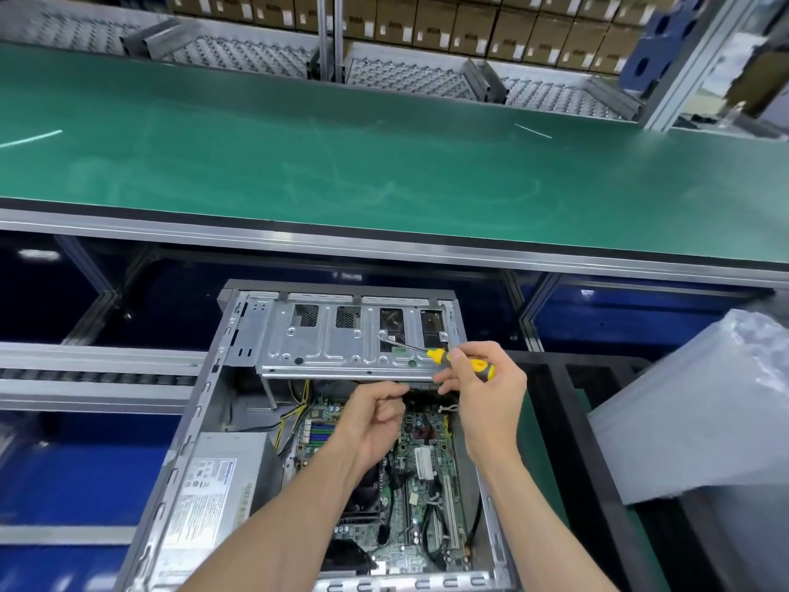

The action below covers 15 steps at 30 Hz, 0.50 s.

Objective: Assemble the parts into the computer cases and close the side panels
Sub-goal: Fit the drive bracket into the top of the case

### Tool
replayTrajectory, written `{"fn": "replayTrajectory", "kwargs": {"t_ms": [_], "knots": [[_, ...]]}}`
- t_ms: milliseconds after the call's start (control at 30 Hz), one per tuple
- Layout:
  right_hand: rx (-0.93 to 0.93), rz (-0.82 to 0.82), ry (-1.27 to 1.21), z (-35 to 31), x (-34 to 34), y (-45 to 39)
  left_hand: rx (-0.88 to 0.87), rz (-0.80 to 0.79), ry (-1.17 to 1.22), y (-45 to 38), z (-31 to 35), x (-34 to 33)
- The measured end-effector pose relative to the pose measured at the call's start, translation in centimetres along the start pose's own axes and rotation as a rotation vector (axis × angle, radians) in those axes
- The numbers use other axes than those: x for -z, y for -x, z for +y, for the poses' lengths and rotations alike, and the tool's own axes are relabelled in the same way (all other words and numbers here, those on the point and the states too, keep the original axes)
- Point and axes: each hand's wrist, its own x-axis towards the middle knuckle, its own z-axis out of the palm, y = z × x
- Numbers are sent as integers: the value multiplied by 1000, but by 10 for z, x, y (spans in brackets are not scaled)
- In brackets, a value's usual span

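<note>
right hand (482, 390) grips screwdriver (461, 361) at drive cage (333, 348) edge.

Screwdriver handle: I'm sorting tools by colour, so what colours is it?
Yellow and black, on the screwdriver handle gripped in the right hand; head view.

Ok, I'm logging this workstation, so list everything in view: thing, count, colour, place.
case: one, grey metal, open, near centre.
drive cage: one, silver, at the case's far end.
motherboard: one, green, inside the case.
power supply: one, grey with label, case's left side.
wires: a bundle, yellow and black, between power supply and motherboard.
screwdriver: one, yellow and black handle, tip on the drive cage.
conveyor belt: one, green, beyond the case.
boxes: many, brown, stacked at the back.
plastic sheet: one, clear, at right.
left hand: curled, over the motherboard; what it holds is unclear.
right hand: holds the screwdriver.
</note>
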Motion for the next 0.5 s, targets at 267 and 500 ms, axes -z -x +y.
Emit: {"fn": "replayTrajectory", "kwargs": {"t_ms": [267,500], "knots": [[25,-10,-14,-2,2,0,19,-19,46,0,0,0],[212,-71,160,-18,8,-6,29,-14,86,1,0,-1]]}}
